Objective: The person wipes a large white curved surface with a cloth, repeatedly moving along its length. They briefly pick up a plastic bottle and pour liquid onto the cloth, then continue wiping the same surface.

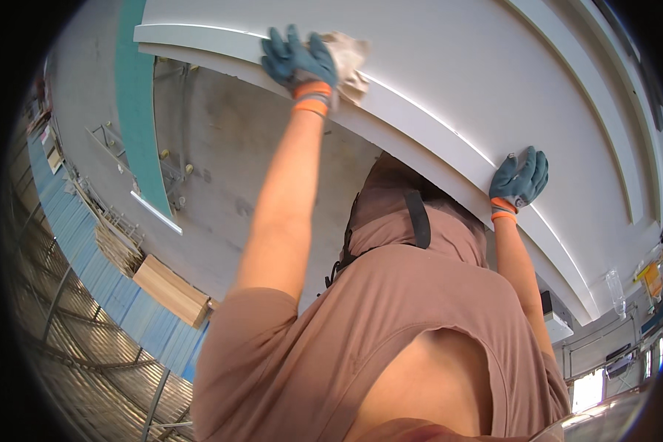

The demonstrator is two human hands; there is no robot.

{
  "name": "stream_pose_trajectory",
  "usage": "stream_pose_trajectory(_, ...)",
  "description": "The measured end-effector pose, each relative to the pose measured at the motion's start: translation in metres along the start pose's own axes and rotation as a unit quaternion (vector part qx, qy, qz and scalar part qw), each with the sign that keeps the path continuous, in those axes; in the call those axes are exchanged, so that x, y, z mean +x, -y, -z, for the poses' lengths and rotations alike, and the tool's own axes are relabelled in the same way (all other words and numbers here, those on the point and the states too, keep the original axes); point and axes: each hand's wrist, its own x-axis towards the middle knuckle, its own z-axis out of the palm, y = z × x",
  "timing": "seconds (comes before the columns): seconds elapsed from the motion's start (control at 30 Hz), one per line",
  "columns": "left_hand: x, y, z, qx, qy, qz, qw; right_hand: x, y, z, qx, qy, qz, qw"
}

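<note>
Both my hands wear dark teal gloves with orange cuffs. At the far left part of a long white strip, my left hand lies over the edge with its fingers spread. A crumpled beige cloth is held against the strip under its thumb side; part of the grip is hidden. Farther right, my right hand rests on the same strip, palm down, fingers stretched out and slightly bent, with nothing visible in it. The strip lies along the near edge of a wide white panel.
More white strips lie on the panel at the right. A teal board stretches beyond the panel's left end, above metal frames with wheels. Light wooden boards are stacked at lower left. A clear bottle is at the right.
</note>
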Motion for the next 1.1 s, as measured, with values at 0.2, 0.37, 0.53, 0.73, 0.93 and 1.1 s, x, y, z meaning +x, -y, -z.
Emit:
stream_pose_trajectory(0.2,0.051,0.066,-0.008,0.098,0.072,0.081,0.989,0.004,0.001,-0.003,0.015,-0.008,0.002,1.0)
stream_pose_trajectory(0.37,-0.008,-0.004,0.004,0.111,0.089,-0.042,0.989,0.003,0.004,0.002,0.008,-0.005,0.002,1.0)
stream_pose_trajectory(0.53,-0.084,-0.106,0.044,-0.036,0.136,-0.107,0.984,0.0,0.0,0.0,0.005,-0.001,0.001,1.0)
stream_pose_trajectory(0.73,-0.022,-0.01,0.007,0.035,0.005,-0.028,0.999,-0.001,-0.003,0.001,0.005,0.006,-0.001,1.0)
stream_pose_trajectory(0.93,0.055,0.071,0.001,0.17,0.125,0.094,0.973,0.0,-0.004,-0.002,0.005,0.001,0.005,1.0)
stream_pose_trajectory(1.1,0.009,0.012,0.004,0.174,0.138,-0.034,0.974,0.002,0.0,0.002,0.001,-0.006,0.004,1.0)
